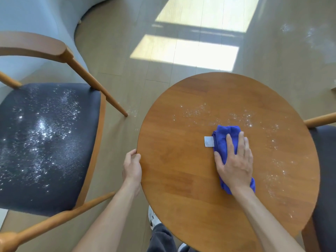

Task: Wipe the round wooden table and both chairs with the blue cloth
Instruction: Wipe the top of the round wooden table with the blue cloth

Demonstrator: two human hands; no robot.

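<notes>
The blue cloth lies bunched in a long wad on the round wooden table, right of centre, with its white tag sticking out flat on the wood to the left.

From the head view, the only one you have, your right hand lies flat on top of the cloth with fingers straight and slightly spread, pressing down rather than gripping. The fingertips reach toward the far end of the wad; the cloth shows beyond them at the far end, beside the thumb on the left, and again below your wrist at the near end.

It looks soft, light and limp, so it will likely slide easily and bunch or roll under your palm. Hold it by flat pressure over its middle, as you do now; pinching an edge would probably let the rest trail loose.

Your left hand curls its fingers round the table's left rim, thumb on top, steadying it.

White powder is scattered just beyond the cloth and down the table's right side. The left chair carries a heavy dusting on its dark seat. Of the right chair only a sliver of seat and an arm show, so I cannot tell its state.
</notes>
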